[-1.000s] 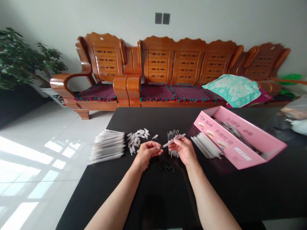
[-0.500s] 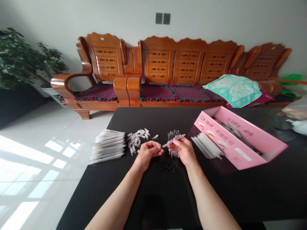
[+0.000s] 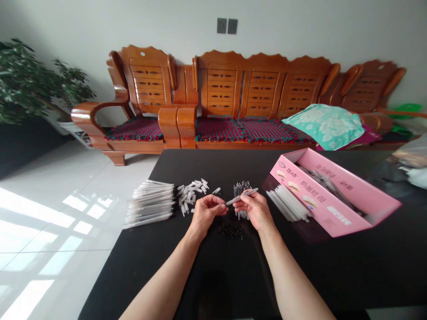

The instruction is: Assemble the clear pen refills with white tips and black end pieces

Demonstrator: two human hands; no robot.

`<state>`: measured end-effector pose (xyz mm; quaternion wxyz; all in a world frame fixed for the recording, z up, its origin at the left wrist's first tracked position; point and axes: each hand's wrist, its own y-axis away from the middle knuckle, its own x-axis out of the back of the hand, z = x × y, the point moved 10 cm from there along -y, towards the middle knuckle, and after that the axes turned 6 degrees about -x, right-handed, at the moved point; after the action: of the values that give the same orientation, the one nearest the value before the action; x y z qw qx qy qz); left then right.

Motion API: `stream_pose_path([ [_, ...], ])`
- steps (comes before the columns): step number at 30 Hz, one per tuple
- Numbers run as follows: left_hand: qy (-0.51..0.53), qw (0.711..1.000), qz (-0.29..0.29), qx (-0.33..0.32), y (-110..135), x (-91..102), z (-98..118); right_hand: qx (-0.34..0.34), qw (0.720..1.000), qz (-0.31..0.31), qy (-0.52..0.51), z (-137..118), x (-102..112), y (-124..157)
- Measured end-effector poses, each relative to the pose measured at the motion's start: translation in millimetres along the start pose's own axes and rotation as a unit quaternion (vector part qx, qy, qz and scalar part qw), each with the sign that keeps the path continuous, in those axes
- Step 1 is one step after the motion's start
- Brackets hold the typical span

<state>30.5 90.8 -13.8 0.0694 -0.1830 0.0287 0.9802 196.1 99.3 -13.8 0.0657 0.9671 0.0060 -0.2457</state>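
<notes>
My right hand (image 3: 254, 210) grips a clear whitish pen barrel (image 3: 245, 194), tilted with its far end up to the right. At the barrel's lower left end, my left hand (image 3: 207, 212) is closed in a pinch; whatever its fingertips hold is hidden. Small black pen parts (image 3: 231, 231) lie in a heap just below the hands. Behind my right hand is a bundle of dark-tipped refills (image 3: 240, 188), partly covered. Loose white pen caps (image 3: 189, 192) are scattered beyond my left hand.
A stack of pale pens with black ends (image 3: 151, 202) lies on the black table (image 3: 187, 162) at left. More pale barrels (image 3: 288, 204) rest against a pink box (image 3: 308, 195) at right, which holds further items. A wooden sofa (image 3: 263, 84) stands behind the table.
My left hand has shifted very slightly at the barrel's end. The dark bit that showed between its fingertips and the barrel is now barely visible. My right hand keeps its grip.
</notes>
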Motion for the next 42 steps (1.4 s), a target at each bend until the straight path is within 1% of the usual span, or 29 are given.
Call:
stream_pose_path([
  [3,-0.032,0.999,-0.005,-0.015,-0.1,-1.2,3.7,0.001,1.0,0.003,-0.009,-0.5,1.8,-0.5],
  [8,-0.125,0.991,-0.045,0.019,0.6,-3.9,-6.1,0.005,1.0,0.001,-0.01,0.1,3.5,-1.5],
  [11,-0.144,0.988,-0.055,0.012,0.1,-5.1,-6.6,0.004,1.0,-0.004,-0.005,0.7,2.4,-1.5],
  [18,-0.132,0.99,-0.031,-0.022,-1.7,-1.3,1.1,0.003,1.0,-0.002,-0.003,-0.6,2.2,-1.2],
  [21,-0.164,0.985,-0.048,-0.009,-1.0,-2.1,-2.7,0.005,1.0,-0.001,-0.004,-1.4,2.6,-0.8],
  [23,-0.164,0.984,-0.066,0.008,-0.3,-4.2,-7.0,0.006,1.0,-0.003,-0.004,-1.4,1.9,-0.5],
  [25,-0.154,0.986,-0.07,0.011,-0.1,-5.3,-7.8,0.005,1.0,-0.006,-0.002,-1.2,0.8,-0.3],
  [31,-0.119,0.992,-0.035,-0.021,-0.6,-2.1,2.5,0.002,1.0,-0.005,-0.001,-1.4,0.1,-0.4],
  [33,-0.124,0.991,-0.045,-0.013,0.0,-3.9,0.4,0.003,1.0,-0.004,-0.003,-1.9,0.4,-0.3],
  [37,-0.137,0.987,-0.078,0.022,1.3,-9.0,-9.8,0.005,1.0,-0.008,0.001,-2.3,-0.7,-0.1],
  [42,-0.124,0.991,-0.047,0.0,-0.7,-4.0,-3.3,0.003,1.0,-0.007,0.002,-2.6,-1.3,0.1],
])
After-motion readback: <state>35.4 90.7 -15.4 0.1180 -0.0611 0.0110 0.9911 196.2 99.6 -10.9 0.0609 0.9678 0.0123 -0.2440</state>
